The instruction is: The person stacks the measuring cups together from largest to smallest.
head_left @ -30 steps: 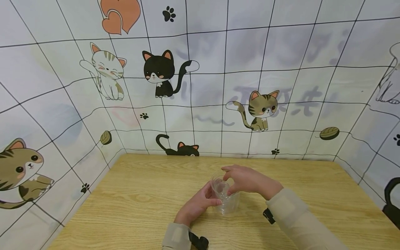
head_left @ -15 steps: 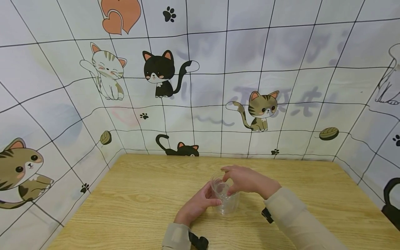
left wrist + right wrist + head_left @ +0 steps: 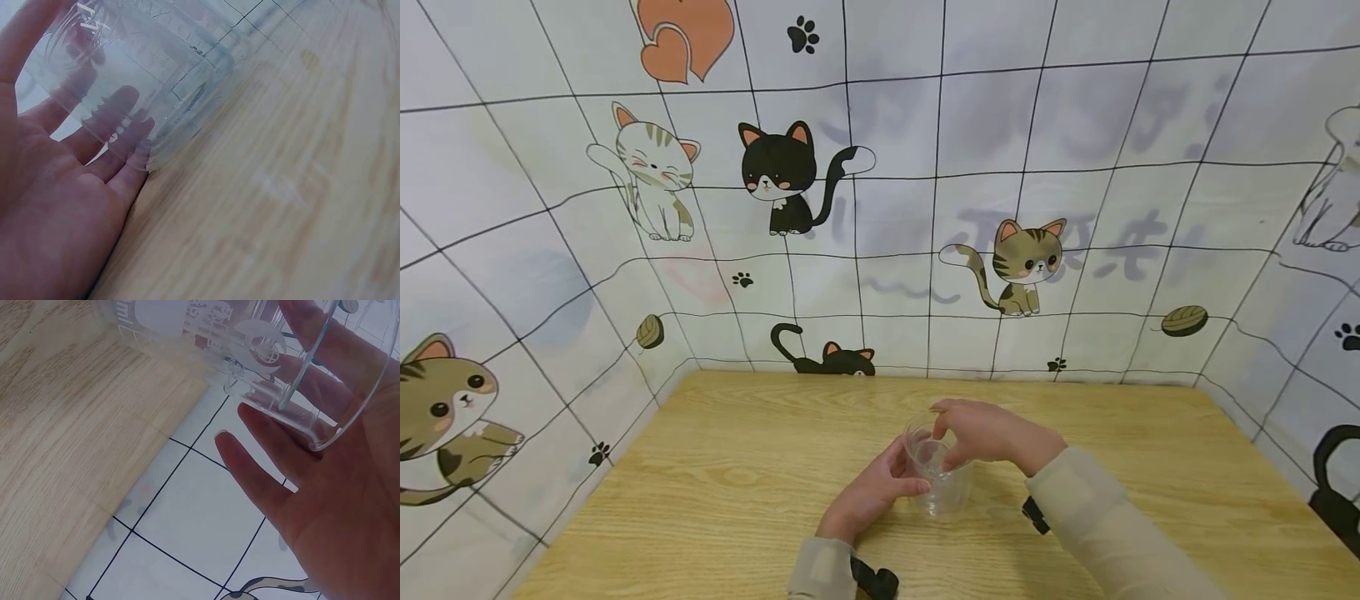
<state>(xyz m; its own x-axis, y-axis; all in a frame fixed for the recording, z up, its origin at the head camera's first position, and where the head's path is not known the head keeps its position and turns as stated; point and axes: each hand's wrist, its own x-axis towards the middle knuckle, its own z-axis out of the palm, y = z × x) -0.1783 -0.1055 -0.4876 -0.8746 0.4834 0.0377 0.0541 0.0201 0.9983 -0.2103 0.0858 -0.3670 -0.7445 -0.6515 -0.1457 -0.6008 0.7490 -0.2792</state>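
Note:
A clear beaker (image 3: 946,504) with a printed white scale (image 3: 159,319) stands on the wooden table near its middle. Another clear cup (image 3: 294,415) sits in its mouth, part of it above the beaker's lip. My left hand (image 3: 874,492) holds the beaker from the left, thumb in front; its fingers show through the clear wall in the left wrist view. From above, my right hand (image 3: 988,432) pinches the cup's rim between thumb and fingers, while two fingers stretch past it in the right wrist view. Where one clear wall ends and the other begins is hard to see.
The wooden table (image 3: 722,492) reaches back to a white cloth wall (image 3: 895,208) with black grid lines and cartoon cats. Black camera mounts (image 3: 876,579) sit at both wrists. A black object (image 3: 1337,492) shows at the right edge.
Both hands keep nearly the same hold on the clear vessels. The right forearm has shifted slightly left, and the whole head view has moved a little.

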